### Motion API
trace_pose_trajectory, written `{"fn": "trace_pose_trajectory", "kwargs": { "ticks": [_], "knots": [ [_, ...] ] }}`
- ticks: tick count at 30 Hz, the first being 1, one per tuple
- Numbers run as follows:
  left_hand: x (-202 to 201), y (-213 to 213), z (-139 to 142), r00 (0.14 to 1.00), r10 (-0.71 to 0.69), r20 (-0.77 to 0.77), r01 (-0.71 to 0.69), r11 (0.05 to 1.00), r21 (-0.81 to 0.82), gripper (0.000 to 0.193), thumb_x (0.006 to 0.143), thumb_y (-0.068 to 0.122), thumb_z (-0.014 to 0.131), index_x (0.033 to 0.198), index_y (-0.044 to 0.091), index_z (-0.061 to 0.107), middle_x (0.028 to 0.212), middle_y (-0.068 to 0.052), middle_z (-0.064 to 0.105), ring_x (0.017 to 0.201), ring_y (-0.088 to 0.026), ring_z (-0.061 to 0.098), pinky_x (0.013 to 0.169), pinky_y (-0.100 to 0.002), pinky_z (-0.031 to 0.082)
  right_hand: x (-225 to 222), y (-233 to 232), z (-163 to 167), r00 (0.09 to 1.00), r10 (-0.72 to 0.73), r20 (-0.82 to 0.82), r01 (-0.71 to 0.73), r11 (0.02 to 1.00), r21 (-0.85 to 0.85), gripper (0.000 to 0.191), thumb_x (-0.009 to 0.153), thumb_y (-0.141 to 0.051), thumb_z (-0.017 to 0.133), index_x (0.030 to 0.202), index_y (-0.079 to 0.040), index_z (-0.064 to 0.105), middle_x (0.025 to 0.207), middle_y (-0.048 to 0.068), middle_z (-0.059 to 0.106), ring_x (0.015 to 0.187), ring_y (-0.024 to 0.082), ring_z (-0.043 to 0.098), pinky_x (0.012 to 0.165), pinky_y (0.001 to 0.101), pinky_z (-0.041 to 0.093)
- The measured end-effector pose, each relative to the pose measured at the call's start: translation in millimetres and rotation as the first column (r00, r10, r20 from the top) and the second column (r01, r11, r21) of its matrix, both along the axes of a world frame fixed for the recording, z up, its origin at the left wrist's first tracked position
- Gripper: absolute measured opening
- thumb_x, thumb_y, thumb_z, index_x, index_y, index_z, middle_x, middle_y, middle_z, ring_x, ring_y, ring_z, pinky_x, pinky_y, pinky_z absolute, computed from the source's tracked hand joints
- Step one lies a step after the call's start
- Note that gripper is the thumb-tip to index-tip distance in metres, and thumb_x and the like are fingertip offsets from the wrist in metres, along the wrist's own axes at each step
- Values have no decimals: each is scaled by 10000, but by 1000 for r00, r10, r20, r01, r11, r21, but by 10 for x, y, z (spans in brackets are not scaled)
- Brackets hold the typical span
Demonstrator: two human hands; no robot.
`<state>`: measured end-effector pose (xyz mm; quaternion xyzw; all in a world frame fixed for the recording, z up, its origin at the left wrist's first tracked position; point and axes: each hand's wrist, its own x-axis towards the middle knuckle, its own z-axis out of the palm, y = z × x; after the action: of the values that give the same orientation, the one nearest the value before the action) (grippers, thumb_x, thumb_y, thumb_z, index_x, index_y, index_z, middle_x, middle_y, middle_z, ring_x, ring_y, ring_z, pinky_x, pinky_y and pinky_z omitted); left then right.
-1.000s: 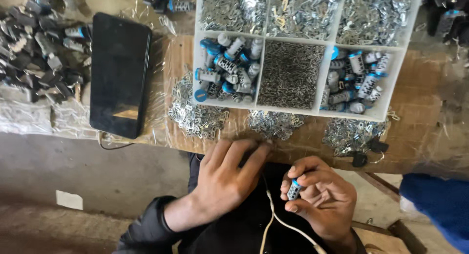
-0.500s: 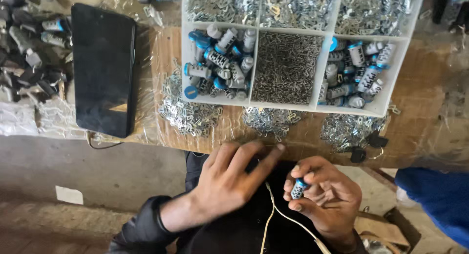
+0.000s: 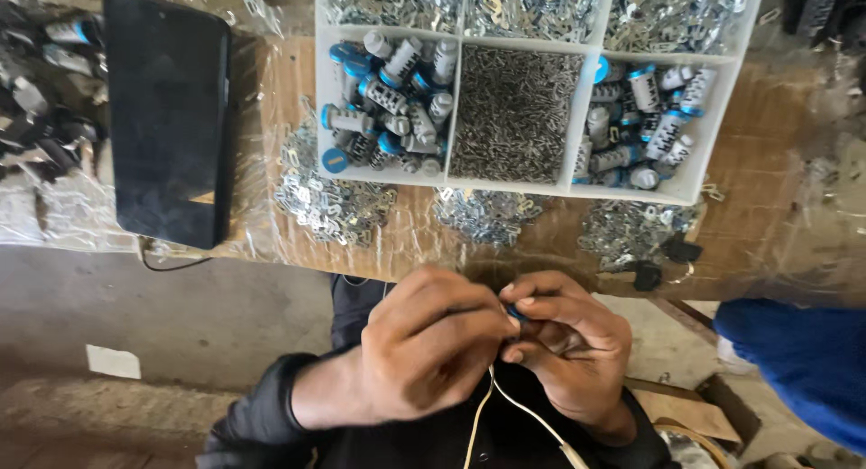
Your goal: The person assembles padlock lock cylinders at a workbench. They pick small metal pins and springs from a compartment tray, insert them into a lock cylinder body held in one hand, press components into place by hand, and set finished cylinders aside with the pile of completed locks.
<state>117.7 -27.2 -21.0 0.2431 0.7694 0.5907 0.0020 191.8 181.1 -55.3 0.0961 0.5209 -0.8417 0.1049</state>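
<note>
My right hand [image 3: 568, 343] pinches a small silver cylinder with a blue cap [image 3: 516, 313] just below the table edge. My left hand [image 3: 433, 343] has closed over the same spot, its fingertips meeting the right hand's fingers and hiding most of the part. Both hands sit over my dark lap. Above them on the wooden table stands a white compartment tray [image 3: 456, 180] with blue-capped cylinders [image 3: 388, 104] in its left and right cells and tiny dark pins [image 3: 514, 113] in the middle cell.
A black phone [image 3: 170, 117] lies flat at left. Heaps of small metal clips [image 3: 329, 198] rest along the table's front edge. Dark parts [image 3: 41, 90] are piled far left. A thin white cable [image 3: 505, 406] hangs over my lap. Blue cloth [image 3: 794, 361] shows at right.
My left hand has moved right from an open, spread pose and closed onto the part in my right hand. The view has shifted so the tray sits farther right.
</note>
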Motion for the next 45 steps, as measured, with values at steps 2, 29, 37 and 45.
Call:
{"fn": "trace_pose_trajectory", "kwargs": {
  "ticks": [2,29,37,45],
  "knots": [
    [-75,28,3,998,-9,-62,8,1000,-23,319,870,-48,812,1142,49,677,1138,-83,658,1009,-270,675,855,-376,591,10,-1,-1,1000,-5,2,5,1000,-1,420,853,195,750,1252,94,663,1357,265,592,1097,265,719,877,305,661],
    [25,-663,-2,990,-109,-90,97,986,-133,344,863,20,845,1177,36,705,1168,-113,641,1061,-303,660,931,-397,582,-179,-378,37,979,198,37,-199,980,23,389,865,120,764,1246,83,693,1222,183,636,919,162,737,751,254,646],
    [184,-581,30,743,-105,661,-101,959,266,367,881,73,839,1207,70,672,1013,-31,632,830,-204,597,744,-311,486,-198,-343,2,941,332,-59,-337,931,-137,361,890,129,776,1238,46,727,1267,197,627,1046,233,719,863,320,671],
    [116,-461,-88,960,213,-182,-280,704,-653,640,905,342,831,1437,77,593,1047,-64,576,948,-264,551,823,-403,471,-88,-302,2,997,78,3,-75,969,-235,384,943,66,783,1314,20,697,1310,233,622,1050,262,696,849,377,647]
  ]
}}
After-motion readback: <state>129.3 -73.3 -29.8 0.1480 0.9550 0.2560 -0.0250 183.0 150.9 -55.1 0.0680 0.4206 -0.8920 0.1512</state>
